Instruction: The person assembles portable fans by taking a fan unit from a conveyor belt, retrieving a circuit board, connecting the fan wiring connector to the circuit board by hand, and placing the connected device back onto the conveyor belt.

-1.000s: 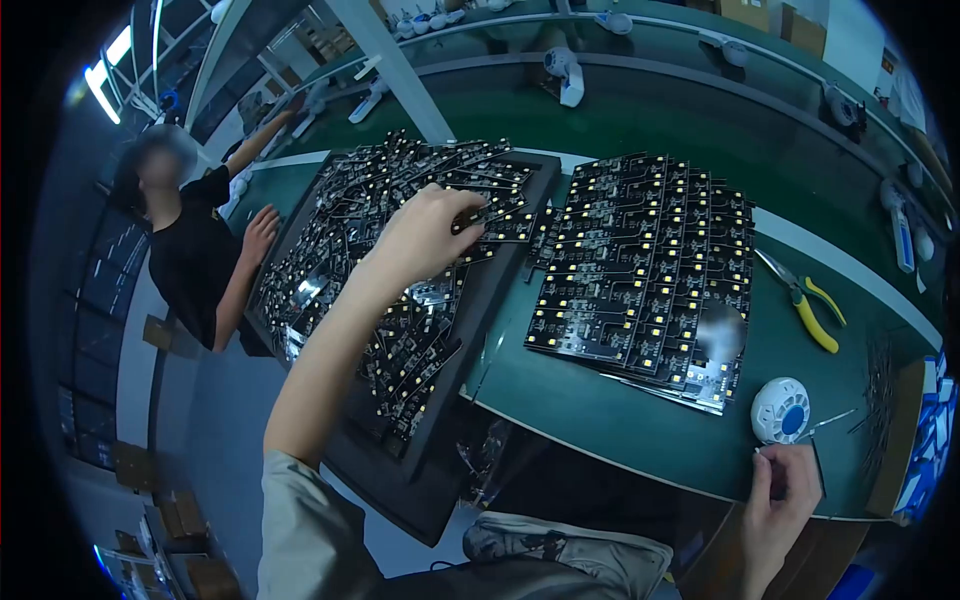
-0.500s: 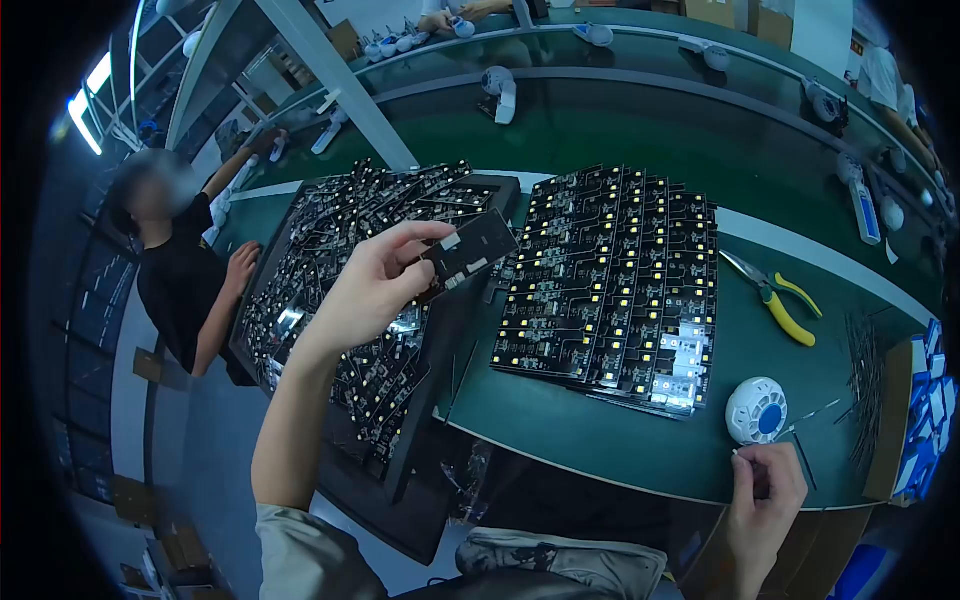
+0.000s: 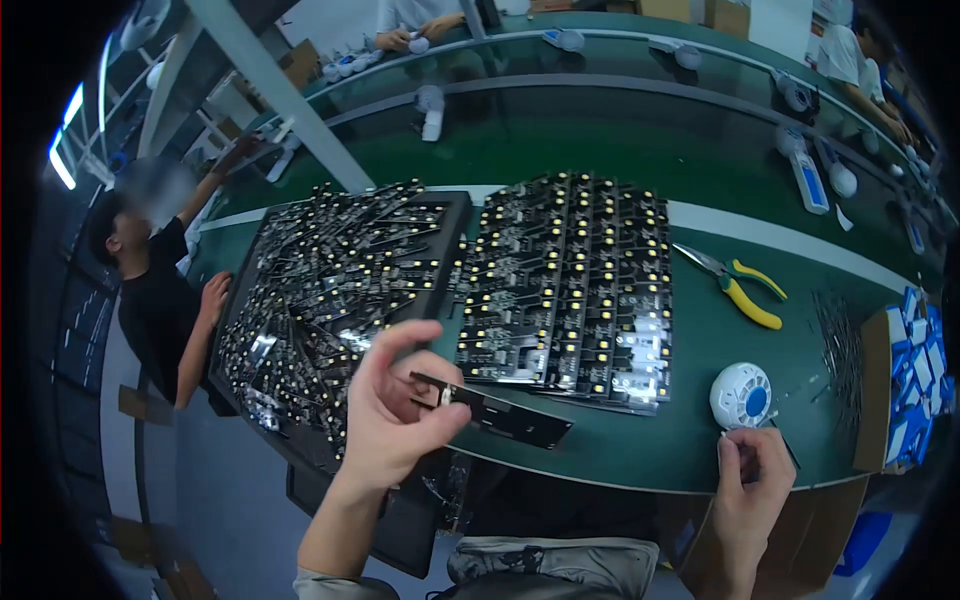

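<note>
My left hand (image 3: 385, 430) pinches a narrow black circuit board (image 3: 515, 420) by one end, above the table's front edge. The board tilts down to the right, with a white connector close to my fingers. At the right, my right hand (image 3: 752, 475) has thumb and fingers closed, just in front of a round white device (image 3: 740, 396) with a blue centre. Whatever those fingers pinch is too small to make out. Rows of circuit boards with yellow-white LEDs (image 3: 570, 290) lie stacked mid-table. Many loose circuit boards (image 3: 340, 270) heap in a black tray (image 3: 455, 215) at left.
Yellow-green pliers (image 3: 745, 295) lie right of the stack. Beyond are thin dark strips (image 3: 840, 350) and a cardboard box (image 3: 875, 400) of blue-and-white pieces. A conveyor (image 3: 640, 130) carrying white devices runs behind. A person (image 3: 160, 290) stands at left, one hand by the tray.
My left hand has moved down and toward me with the circuit board, turning it from tilting up to tilting down rightward. My right hand stays by the round device. The whole view has shifted slightly.
</note>
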The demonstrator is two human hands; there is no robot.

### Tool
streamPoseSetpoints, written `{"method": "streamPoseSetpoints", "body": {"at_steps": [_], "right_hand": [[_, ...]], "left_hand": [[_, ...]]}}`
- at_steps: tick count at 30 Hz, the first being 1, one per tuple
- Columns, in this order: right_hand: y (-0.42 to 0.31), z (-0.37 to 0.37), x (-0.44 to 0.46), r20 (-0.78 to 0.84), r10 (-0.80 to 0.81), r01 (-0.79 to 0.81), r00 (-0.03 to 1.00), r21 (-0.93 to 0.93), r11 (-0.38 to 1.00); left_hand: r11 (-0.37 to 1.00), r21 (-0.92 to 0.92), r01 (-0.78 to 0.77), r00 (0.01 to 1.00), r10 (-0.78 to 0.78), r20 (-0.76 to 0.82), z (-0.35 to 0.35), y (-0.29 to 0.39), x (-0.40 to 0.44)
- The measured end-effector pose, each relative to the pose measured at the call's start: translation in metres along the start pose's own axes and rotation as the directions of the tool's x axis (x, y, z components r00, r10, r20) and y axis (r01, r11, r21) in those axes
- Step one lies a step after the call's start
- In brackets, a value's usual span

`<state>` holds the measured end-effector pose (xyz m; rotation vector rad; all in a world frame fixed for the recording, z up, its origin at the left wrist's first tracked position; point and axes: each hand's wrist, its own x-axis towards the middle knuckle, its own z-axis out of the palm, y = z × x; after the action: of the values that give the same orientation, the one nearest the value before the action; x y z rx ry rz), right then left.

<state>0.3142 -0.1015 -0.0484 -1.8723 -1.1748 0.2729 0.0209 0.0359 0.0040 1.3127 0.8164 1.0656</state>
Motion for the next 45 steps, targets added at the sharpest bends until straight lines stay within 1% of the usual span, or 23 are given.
{"method": "streamPoseSetpoints", "body": {"at_steps": [2, 3, 4, 5, 7, 8, 10, 11, 13, 14, 15, 17, 18, 20, 21, 23, 27, 29, 33, 35, 39, 43, 45], "right_hand": [[-0.004, -0.004, 0.001, -0.060, 0.051, -0.051, 0.997, 0.007, 0.999], [-0.006, -0.006, -0.001, -0.058, 0.078, -0.077, 0.995, 0.025, 0.997], [-0.006, -0.008, 0.001, -0.067, 0.094, -0.091, 0.993, 0.044, 0.995], [-0.009, -0.007, 0.002, -0.089, 0.160, -0.151, 0.983, 0.105, 0.983], [-0.007, -0.014, 0.004, -0.059, 0.181, -0.172, 0.982, 0.129, 0.977], [-0.002, -0.015, 0.004, -0.054, 0.206, -0.198, 0.977, 0.130, 0.972], [0.006, -0.015, 0.004, -0.106, 0.195, -0.181, 0.975, 0.125, 0.975], [0.009, -0.015, 0.005, -0.138, 0.164, -0.145, 0.977, 0.141, 0.979], [0.015, -0.017, 0.005, -0.156, 0.168, -0.145, 0.973, 0.149, 0.978], [0.014, -0.018, 0.005, -0.141, 0.129, -0.111, 0.982, 0.128, 0.986], [0.013, -0.017, 0.004, -0.125, 0.088, -0.074, 0.988, 0.112, 0.991], [0.012, -0.014, 0.001, -0.108, 0.055, -0.044, 0.993, 0.105, 0.994], [0.012, -0.013, 0.002, -0.091, 0.001, 0.007, 0.996, 0.090, 0.996], [0.015, -0.012, 0.002, -0.106, -0.002, 0.014, 0.994, 0.107, 0.994], [0.015, -0.012, 0.001, -0.117, -0.015, 0.030, 0.993, 0.121, 0.992], [0.015, -0.012, 0.000, -0.118, -0.035, 0.047, 0.992, 0.098, 0.994], [0.016, -0.011, -0.002, -0.115, -0.071, 0.079, 0.991, 0.068, 0.995], [0.017, -0.011, -0.002, -0.131, -0.080, 0.089, 0.988, 0.063, 0.994], [0.014, -0.013, -0.001, -0.143, -0.108, 0.111, 0.984, 0.013, 0.994], [0.013, -0.014, -0.001, -0.145, -0.109, 0.110, 0.983, -0.001, 0.994], [0.013, -0.014, 0.000, -0.152, -0.135, 0.131, 0.979, -0.034, 0.991], [0.012, -0.015, 0.001, -0.152, -0.149, 0.142, 0.977, -0.060, 0.988], [0.010, -0.017, 0.003, -0.143, -0.232, 0.208, 0.962, -0.165, 0.964]], "left_hand": [[0.997, -0.077, 0.013, 0.990, -0.002, 0.138, 0.021, -0.029, -0.007], [0.959, -0.273, 0.074, 0.982, -0.023, 0.185, 0.044, -0.042, -0.010], [0.880, -0.455, 0.136, 0.972, -0.029, 0.234, 0.071, -0.053, -0.011], [0.811, -0.553, 0.192, 0.948, -0.008, 0.318, 0.091, -0.065, -0.012], [0.668, -0.647, 0.366, 0.903, -0.089, 0.420, 0.128, -0.077, -0.013], [0.739, -0.536, 0.408, 0.870, -0.138, 0.473, 0.136, -0.085, -0.012], [0.798, -0.430, 0.421, 0.877, -0.237, 0.419, 0.160, -0.092, -0.007], [0.861, -0.296, 0.413, 0.877, -0.288, 0.386, 0.169, -0.082, -0.003], [0.931, -0.172, 0.321, 0.904, -0.247, 0.349, 0.178, -0.081, 0.000], [0.956, -0.184, 0.228, 0.941, -0.168, 0.295, 0.184, -0.084, 0.000], [0.954, -0.172, 0.245, 0.935, -0.186, 0.301, 0.183, -0.088, 0.001], [0.988, 0.139, 0.060, 0.939, -0.103, 0.328, 0.179, -0.096, 0.004], [0.988, 0.144, 0.062, 0.936, -0.107, 0.335, 0.181, -0.097, 0.006], [0.986, 0.142, -0.085, 0.963, 0.045, 0.267, 0.185, -0.100, 0.006], [0.986, 0.147, -0.076, 0.961, 0.033, 0.276, 0.185, -0.100, 0.005], [0.952, 0.220, -0.212, 0.955, 0.153, 0.256, 0.186, -0.101, 0.007], [0.900, 0.290, -0.326, 0.920, 0.232, 0.316, 0.186, -0.096, 0.006], [0.820, 0.378, -0.430, 0.885, 0.300, 0.356, 0.187, -0.094, 0.006], [0.817, 0.363, -0.448, 0.877, 0.322, 0.356, 0.190, -0.098, 0.006], [0.880, 0.312, -0.359, 0.914, 0.264, 0.309, 0.190, -0.100, 0.008], [0.893, 0.274, -0.356, 0.915, 0.274, 0.296, 0.193, -0.104, 0.009], [0.846, 0.340, -0.411, 0.892, 0.296, 0.342, 0.194, -0.096, 0.012], [0.806, 0.379, -0.454, 0.874, 0.319, 0.368, 0.193, -0.092, 0.013]]}}
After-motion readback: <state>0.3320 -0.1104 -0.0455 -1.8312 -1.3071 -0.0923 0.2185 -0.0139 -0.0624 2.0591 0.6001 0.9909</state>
